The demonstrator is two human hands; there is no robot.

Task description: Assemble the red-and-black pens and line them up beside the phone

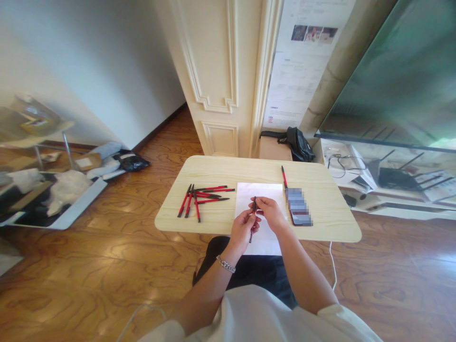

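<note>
Both hands are over a white paper sheet (261, 247), closed around one black-and-red pen (251, 235) held nearly upright in the view. My left hand (242, 229) grips the lower part of its barrel, and a dark end sticks out below the fingers. At the upper black part, my right hand (270, 212) pinches the pen between thumb and fingers. The fingers hide much of the barrel. To the left lies a loose pile of several similar red-and-black pens (197, 194). Another red-and-black pen (284, 176) rests to the right, just beyond a phone (299, 207).
The light wood table (167, 213) has rounded corners, and the paper overhangs its near edge. A black bag (299, 144) sits behind it. A white cable (334, 270) hangs at the right. Packages (103, 164) lie on the floor at left.
</note>
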